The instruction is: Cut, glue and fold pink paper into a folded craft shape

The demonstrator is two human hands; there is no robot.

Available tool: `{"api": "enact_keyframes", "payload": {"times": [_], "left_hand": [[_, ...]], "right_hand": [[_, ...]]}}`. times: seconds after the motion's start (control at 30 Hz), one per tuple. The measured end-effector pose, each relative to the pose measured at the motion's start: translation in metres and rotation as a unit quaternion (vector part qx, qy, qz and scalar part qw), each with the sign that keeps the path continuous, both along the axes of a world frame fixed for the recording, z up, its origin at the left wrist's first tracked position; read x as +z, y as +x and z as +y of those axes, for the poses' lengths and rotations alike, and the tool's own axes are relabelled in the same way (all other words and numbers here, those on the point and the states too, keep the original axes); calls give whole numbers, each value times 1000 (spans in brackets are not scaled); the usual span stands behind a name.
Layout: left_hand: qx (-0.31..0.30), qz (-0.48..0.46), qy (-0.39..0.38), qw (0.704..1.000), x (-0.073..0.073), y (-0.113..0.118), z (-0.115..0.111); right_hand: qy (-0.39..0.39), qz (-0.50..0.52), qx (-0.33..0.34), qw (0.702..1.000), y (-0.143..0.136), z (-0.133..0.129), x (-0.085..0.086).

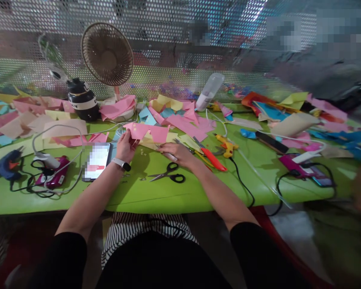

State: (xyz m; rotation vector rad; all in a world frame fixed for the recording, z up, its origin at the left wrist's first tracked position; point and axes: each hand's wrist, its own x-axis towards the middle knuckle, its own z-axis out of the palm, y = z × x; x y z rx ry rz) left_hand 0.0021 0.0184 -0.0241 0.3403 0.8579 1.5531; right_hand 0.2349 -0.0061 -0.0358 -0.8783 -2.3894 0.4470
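My left hand is closed on the left end of a pink sheet of paper, which has a notched lower edge and is raised a little off the table. Close to the paper's lower right edge, my right hand has its fingers bent around a slim, pale silvery thing that they mostly hide. Yellow paper shows behind the pink piece. Black-handled scissors lie partly spread just below my right hand. Tiny pale scraps and small metal bits dot the green table between my arms.
Left of my left arm are a phone, a purple power strip and a dark glue gun. To the right lie red-handled pliers and a yellow glue gun. A fan and black jug stand behind.
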Motion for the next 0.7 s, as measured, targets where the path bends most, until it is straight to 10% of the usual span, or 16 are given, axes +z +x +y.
{"api": "enact_keyframes", "payload": {"times": [0.27,0.7], "left_hand": [[6,14,-9,1000,-4,0,4],[-9,-30,-33,999,-24,13,1]], "right_hand": [[-176,271,-178,929,-26,-3,-21],[-374,398,-188,816,-52,-2,-27]]}}
